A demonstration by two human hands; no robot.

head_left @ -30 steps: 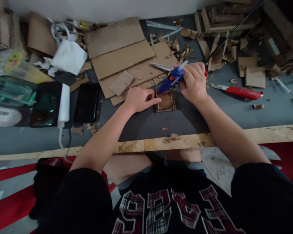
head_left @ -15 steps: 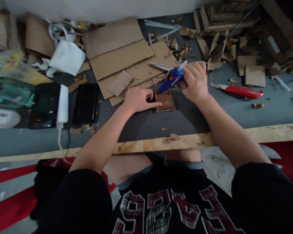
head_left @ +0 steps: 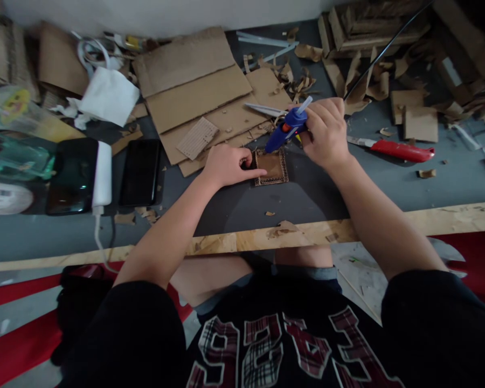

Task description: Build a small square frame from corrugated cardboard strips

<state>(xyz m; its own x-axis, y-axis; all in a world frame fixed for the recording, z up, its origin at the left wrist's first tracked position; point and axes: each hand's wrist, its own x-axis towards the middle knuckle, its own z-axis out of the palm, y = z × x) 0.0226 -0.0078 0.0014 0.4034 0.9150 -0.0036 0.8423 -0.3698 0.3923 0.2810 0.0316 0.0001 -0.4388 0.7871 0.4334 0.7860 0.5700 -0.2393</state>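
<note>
Glue gun (head_left: 285, 129), handle hidden in right hand (head_left: 327, 132), tip (head_left: 269, 149) indistinct

"Where does this view look from?"

"The wearer's head, above the shirt (head_left: 291, 339), which fills the bottom middle."

"Facing which way?"

"Forward and steeply down, over the table (head_left: 242, 210) to a strip of wall (head_left: 267, 13) along the top."

"How near?"

"Close: the left hand (head_left: 228, 164) and right hand (head_left: 327, 132) sit just above the middle, yet the table runs out past both side edges of view."
</note>
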